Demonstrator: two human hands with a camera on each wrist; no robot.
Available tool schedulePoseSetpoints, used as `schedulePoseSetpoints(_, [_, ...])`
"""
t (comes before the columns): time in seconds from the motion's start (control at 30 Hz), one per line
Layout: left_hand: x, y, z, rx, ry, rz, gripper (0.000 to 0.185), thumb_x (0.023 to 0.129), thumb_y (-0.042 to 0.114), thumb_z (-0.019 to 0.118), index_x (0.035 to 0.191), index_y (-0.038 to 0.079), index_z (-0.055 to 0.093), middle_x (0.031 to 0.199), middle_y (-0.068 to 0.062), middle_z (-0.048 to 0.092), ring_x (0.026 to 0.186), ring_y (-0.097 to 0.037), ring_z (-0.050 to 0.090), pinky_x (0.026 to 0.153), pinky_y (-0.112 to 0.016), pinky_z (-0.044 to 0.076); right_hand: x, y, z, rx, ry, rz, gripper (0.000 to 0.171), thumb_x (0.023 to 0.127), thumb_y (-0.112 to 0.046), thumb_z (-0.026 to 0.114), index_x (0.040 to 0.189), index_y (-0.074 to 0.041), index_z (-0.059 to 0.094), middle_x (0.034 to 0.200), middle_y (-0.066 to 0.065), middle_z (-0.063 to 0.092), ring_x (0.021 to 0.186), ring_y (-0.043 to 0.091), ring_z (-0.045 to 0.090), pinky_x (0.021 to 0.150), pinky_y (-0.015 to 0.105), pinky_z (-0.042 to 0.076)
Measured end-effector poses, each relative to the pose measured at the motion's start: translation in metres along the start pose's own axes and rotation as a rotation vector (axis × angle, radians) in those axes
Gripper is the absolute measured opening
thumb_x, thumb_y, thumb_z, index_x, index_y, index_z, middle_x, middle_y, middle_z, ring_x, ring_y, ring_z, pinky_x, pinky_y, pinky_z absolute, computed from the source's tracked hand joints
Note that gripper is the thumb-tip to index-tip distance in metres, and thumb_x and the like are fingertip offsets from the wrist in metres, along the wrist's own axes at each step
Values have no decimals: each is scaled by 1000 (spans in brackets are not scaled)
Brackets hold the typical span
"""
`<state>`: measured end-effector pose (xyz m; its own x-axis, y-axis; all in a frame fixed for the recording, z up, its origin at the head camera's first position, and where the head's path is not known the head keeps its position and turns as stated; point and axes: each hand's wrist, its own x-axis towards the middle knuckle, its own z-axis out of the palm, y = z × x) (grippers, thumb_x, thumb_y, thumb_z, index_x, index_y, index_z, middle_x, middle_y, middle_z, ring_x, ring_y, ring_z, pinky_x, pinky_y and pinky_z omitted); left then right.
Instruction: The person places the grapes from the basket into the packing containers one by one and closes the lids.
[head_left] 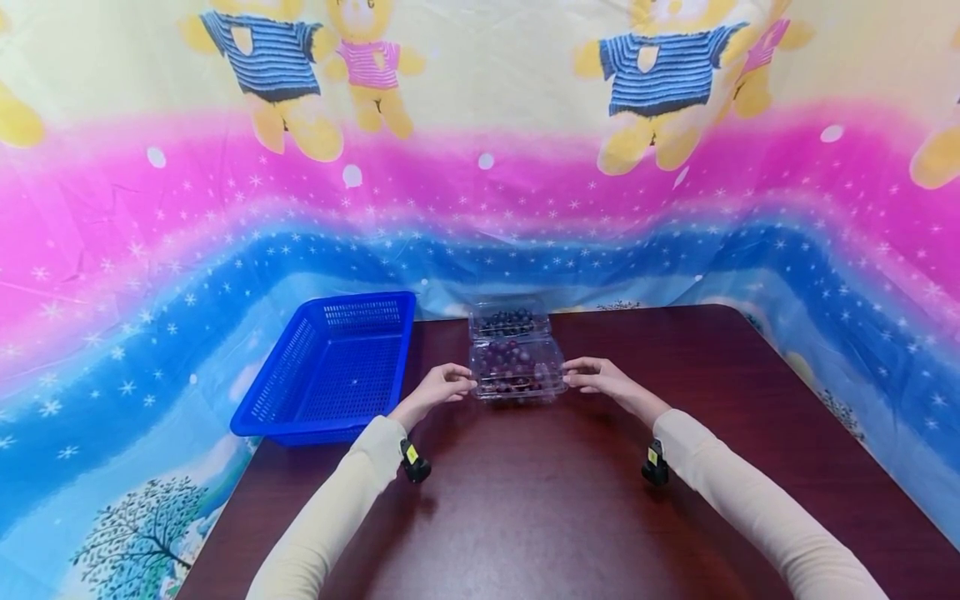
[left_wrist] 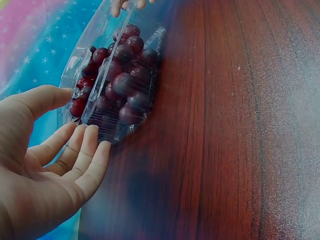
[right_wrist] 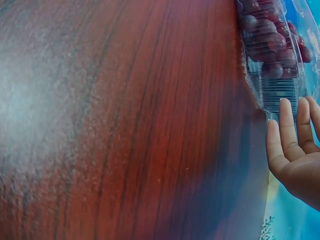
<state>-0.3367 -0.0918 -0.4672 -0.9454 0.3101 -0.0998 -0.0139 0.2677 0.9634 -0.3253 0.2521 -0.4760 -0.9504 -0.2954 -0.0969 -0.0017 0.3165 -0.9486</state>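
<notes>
A clear box of grapes sits mid-bench, just right of a blue basket. The left hand and right hand flank it, straight, relaxed fingers at its ends, gripping nothing.

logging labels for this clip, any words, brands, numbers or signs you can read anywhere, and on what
No readable text in any view.
Clear box of grapes: no label shows in any of the three views.
Blue basket: bare plastic mesh, no marking.
Small yellow tags on the wrist cameras: too small to read.
Backdrop cloth: bears, stars and trees only, no letters.
Left hand and right hand: nothing written.
</notes>
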Motion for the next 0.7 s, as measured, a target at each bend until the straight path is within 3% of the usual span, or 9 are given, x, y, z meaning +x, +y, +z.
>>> schedulePoseSetpoints(0.23, [-2, 1, 1, -1, -22, 10, 38, 85, 9, 65, 116, -8, 52, 97, -17, 64, 96, -43, 59, 86, -48, 50, 0, 3, 1, -9, 5, -3, 57, 84, -36, 67, 131, -8, 51, 123, 15, 55, 104, 20, 60, 92, 43, 48])
schedulePoseSetpoints(0.43, [-2, 1, 2, 5, -27, 11, 43, 86, 10, 64, 121, -11, 49, 102, -23, 62, 87, -31, 63, 88, -51, 48, -1, 3, 2, 5, 20, 7, 57, 83, -35, 69, 131, -9, 50, 117, 12, 57, 100, 19, 61, 90, 42, 49])
schedulePoseSetpoints(0.63, [1, -6, 2, 14, -19, 35, 41, 83, 14, 68, 115, -6, 53, 96, -19, 64, 86, -31, 63, 82, -43, 52, -2, 3, 2, 4, 11, -12, 58, 85, -30, 67, 133, -6, 46, 112, 12, 58, 100, 22, 62, 90, 44, 48])
schedulePoseSetpoints(0.7, [5, -12, 0, 2, -39, 85, 41, 81, 20, 71, 111, -2, 55, 91, -14, 65, 81, -27, 64, 76, -38, 55, -2, 4, 2, 20, 8, -11, 59, 85, -29, 67, 134, -6, 44, 113, 14, 58, 101, 25, 61, 91, 46, 48])
